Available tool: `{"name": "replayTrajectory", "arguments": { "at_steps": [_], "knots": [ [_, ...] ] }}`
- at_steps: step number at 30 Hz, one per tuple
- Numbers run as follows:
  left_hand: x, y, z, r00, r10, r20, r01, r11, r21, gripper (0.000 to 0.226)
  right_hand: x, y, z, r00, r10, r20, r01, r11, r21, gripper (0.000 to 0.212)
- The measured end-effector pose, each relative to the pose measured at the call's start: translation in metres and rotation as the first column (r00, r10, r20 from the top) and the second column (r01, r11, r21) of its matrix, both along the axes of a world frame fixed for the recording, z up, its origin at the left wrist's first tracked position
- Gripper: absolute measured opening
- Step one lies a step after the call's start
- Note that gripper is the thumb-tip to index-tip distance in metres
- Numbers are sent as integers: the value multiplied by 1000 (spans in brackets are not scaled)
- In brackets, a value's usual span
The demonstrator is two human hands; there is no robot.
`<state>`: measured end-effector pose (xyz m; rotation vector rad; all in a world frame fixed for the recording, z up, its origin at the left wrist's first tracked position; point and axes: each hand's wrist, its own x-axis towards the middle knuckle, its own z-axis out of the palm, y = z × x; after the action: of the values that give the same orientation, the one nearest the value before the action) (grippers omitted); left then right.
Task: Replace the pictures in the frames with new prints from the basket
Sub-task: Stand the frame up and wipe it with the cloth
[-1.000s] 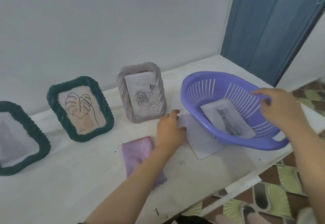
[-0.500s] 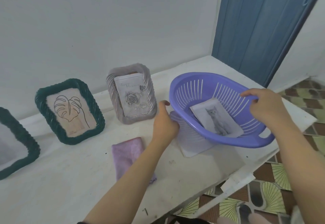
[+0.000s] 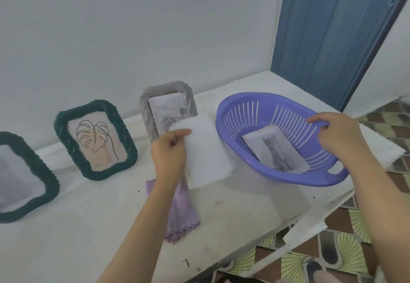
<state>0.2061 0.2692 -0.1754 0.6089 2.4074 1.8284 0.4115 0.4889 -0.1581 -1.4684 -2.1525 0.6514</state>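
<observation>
White sheet (image 3: 207,149) pinched in left grip (image 3: 170,154), basket (image 3: 261,95) rim in right grip (image 3: 339,137)

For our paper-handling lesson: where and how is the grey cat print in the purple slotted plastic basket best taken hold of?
Probably pinch the far short edge of the grey cat print, reaching down through the open top of the purple slotted plastic basket. The print lies flat on the sloping floor, walled in on all sides; that upper edge seems easiest to lift.
</observation>
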Motion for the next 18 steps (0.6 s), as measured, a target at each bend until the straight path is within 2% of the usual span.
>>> {"name": "replayTrajectory", "arguments": {
  "at_steps": [4, 7, 9, 11, 12, 13, 15, 17, 18],
  "knots": [
    [-4, -4, 32, 994, 57, 97, -75, 977, 200, 39, 2, -2, 4, 1000, 16, -6, -16, 1000, -20, 34],
    [1, 4, 48, 983, -12, 181, -37, 963, 267, 33, 4, -3, 6, 999, 46, -5, -46, 999, -23, 34],
    [9, 15, 52, 976, -98, 194, 43, 962, 270, 32, 4, -7, 5, 997, 72, -8, -71, 995, 70, 27],
    [19, 28, 53, 968, -187, 169, 137, 954, 268, 33, 4, -14, 7, 986, 129, -101, -106, 973, 206, 24],
    [25, 34, 54, 962, -230, 148, 184, 945, 272, 34, 2, -18, 10, 963, 174, -204, -131, 969, 207, 23],
    [30, 39, 54, 953, -274, 128, 230, 932, 279, 35, 0, -23, 14, 916, 225, -331, -185, 971, 148, 22],
    [39, 50, 53, 931, -352, 98, 311, 905, 291, 36, -5, -34, 22, 745, 304, -594, -389, 921, -17, 24],
    [46, 60, 51, 918, -391, 72, 357, 891, 281, 34, -8, -40, 25, 604, 332, -725, -520, 853, -43, 33],
    [49, 65, 50, 916, -396, 59, 367, 890, 270, 33, -9, -41, 25, 572, 337, -748, -530, 848, -23, 37]
  ]
}}
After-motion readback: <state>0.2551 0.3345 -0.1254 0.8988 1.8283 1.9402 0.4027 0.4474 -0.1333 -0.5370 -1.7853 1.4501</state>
